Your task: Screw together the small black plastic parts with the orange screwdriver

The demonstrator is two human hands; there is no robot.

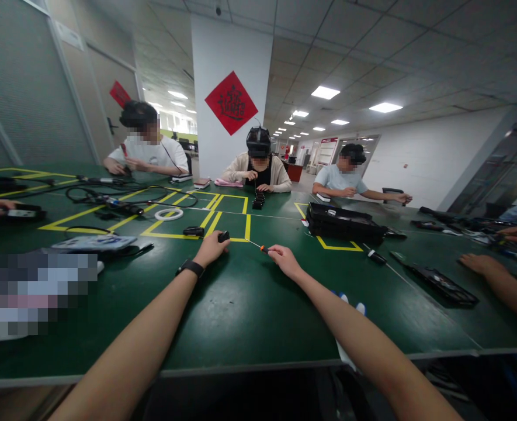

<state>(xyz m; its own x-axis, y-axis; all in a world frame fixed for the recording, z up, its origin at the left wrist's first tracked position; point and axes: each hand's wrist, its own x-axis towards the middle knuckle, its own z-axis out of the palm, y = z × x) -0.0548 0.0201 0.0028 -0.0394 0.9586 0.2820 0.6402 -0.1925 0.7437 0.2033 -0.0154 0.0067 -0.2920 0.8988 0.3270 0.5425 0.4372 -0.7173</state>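
Observation:
My left hand (212,250), with a dark band on its wrist, is closed around a small black part (224,236) just above the green table (223,327). My right hand (285,261) grips a screwdriver (263,249) by its orange-and-black handle. The thin metal shaft points up and left, its tip apart from the black part. Beyond my left hand lies another small black piece (193,231) on the yellow tape lines. What kind of part the left hand holds is too small to make out.
A white ring of tape (169,214) and tangled black cables (118,202) lie to the left. A black case (344,222) and a flat black panel (442,283) are on the right. Three people sit across the table; other hands (488,266) reach in at both sides.

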